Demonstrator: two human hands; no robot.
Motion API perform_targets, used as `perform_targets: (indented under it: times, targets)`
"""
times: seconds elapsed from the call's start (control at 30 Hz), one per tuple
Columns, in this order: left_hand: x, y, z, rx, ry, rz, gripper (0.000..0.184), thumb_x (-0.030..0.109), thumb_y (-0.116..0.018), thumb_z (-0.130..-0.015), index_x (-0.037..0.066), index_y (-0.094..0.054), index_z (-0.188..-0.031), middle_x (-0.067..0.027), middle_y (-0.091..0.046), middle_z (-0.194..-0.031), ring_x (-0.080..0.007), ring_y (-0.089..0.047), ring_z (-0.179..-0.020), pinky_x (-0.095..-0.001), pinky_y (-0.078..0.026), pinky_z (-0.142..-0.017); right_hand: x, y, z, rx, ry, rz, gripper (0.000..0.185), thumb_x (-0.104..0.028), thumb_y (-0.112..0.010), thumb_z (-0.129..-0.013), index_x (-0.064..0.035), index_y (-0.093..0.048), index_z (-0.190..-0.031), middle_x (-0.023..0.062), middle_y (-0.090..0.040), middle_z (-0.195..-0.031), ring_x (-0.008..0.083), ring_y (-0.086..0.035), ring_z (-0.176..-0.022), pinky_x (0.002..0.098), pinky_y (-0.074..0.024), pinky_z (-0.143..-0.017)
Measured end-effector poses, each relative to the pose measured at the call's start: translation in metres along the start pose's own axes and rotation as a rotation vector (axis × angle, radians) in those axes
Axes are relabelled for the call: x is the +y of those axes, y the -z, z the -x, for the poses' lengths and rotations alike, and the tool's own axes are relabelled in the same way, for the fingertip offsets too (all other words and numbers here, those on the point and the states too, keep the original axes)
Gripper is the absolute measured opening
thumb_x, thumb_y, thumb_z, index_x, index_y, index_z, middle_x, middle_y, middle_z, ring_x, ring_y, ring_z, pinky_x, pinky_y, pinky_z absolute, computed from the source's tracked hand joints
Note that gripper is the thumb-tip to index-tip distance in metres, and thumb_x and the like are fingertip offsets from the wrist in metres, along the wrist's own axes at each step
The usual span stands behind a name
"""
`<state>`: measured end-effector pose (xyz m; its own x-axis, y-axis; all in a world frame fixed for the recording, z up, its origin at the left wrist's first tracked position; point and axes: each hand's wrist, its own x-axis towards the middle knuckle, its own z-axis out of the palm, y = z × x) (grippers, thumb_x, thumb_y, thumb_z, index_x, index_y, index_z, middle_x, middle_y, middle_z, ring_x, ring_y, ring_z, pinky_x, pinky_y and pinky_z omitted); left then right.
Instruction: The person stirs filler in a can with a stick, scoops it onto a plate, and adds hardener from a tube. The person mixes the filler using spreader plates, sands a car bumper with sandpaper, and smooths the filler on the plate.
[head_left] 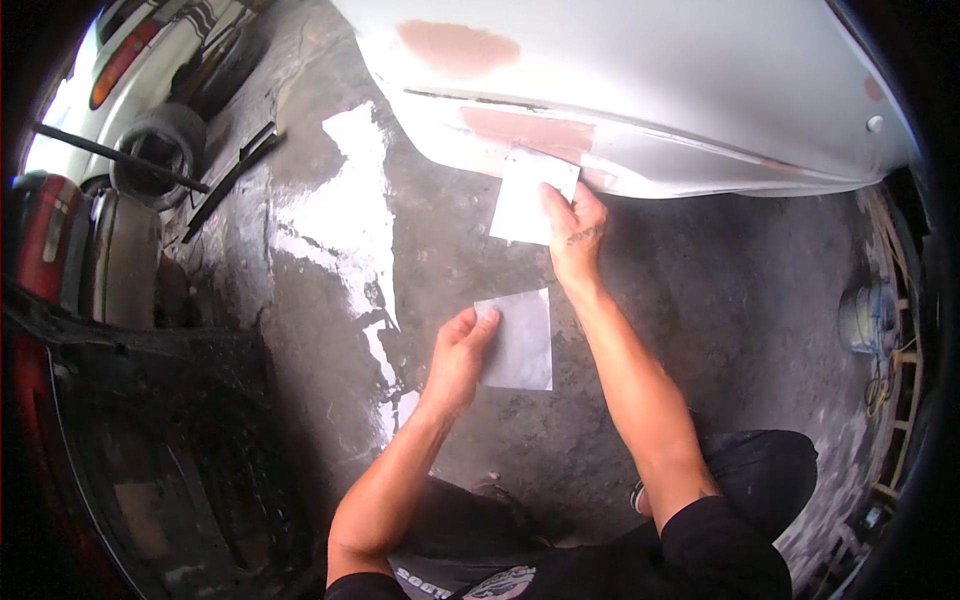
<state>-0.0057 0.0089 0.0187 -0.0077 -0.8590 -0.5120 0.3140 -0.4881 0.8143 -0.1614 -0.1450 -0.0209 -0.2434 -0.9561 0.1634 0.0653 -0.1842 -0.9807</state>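
Observation:
My left hand (460, 355) pinches the left edge of a thin, square grey sheet (518, 342) between thumb and fingers, held above the floor. A bright, flat rectangular sheet (522, 205) is in my right hand (575, 235), thumb on its face. Its upper edge overlaps the lower part of a white car body panel (680, 90); I cannot tell if they touch. Pinkish-brown patches, one high on the panel (460, 48) and one lower (530, 130), mark its surface. The material of both sheets is unclear.
Dark concrete floor (440, 240) with white splotches lies below. On the left are a tyre (160, 150), a black bar (232, 180) and a dark panel (170, 440). A container (866, 318) stands at the right, beside a ladder-like frame (905, 360).

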Motion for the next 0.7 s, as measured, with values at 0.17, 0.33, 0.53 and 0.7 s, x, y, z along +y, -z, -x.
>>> perform_targets:
  times: [0.17,0.33,0.53,0.7]
  targets:
    - [0.004,0.004,0.003,-0.013,-0.01,0.017,0.031,0.022,-0.057,-0.109,-0.004,-0.066,-0.125,-0.0078,-0.074,-0.11,-0.0125,-0.069,-0.093,-0.0286,-0.054,-0.088,-0.011,-0.011,0.004,0.058,0.076,0.013,0.023,-0.016,-0.067,-0.099,0.0063,-0.071,-0.104,0.0039,-0.072,-0.086,0.01,-0.063,-0.076,0.03,-0.052,-0.069]
    - [0.003,0.006,0.005,0.048,-0.147,0.178,0.027,0.022,-0.057,-0.109,-0.001,-0.068,-0.12,-0.0023,-0.072,-0.1,-0.0082,-0.066,-0.082,-0.0245,-0.053,-0.073,-0.001,-0.036,0.002,-0.219,0.072,0.154,0.023,-0.02,-0.07,-0.096,0.0029,-0.07,-0.096,0.0131,-0.068,-0.075,0.0148,-0.062,-0.068,0.0358,-0.0505,-0.065]
    - [0.01,0.023,-0.001,0.253,-0.274,0.385,0.024,0.024,-0.057,-0.11,0.003,-0.065,-0.121,-0.0023,-0.071,-0.104,-0.0109,-0.067,-0.088,-0.0282,-0.054,-0.077,0.017,0.003,0.031,-0.248,0.017,0.175,0.045,-0.026,-0.075,-0.094,0.0024,-0.048,-0.073,0.0095,-0.044,-0.062,0.0164,-0.039,-0.062,0.0386,-0.0375,-0.056]
    - [-0.009,0.036,-0.024,0.352,-0.154,0.391,0.025,0.022,-0.057,-0.11,0.002,-0.063,-0.123,-0.0061,-0.072,-0.115,-0.0165,-0.068,-0.105,-0.0342,-0.054,-0.095,-0.027,0.016,0.079,-0.26,0.121,0.091,0.022,-0.016,-0.071,-0.098,0.0022,-0.074,-0.11,0.0107,-0.063,-0.078,0.015,-0.062,-0.076,0.0322,-0.0511,-0.069]
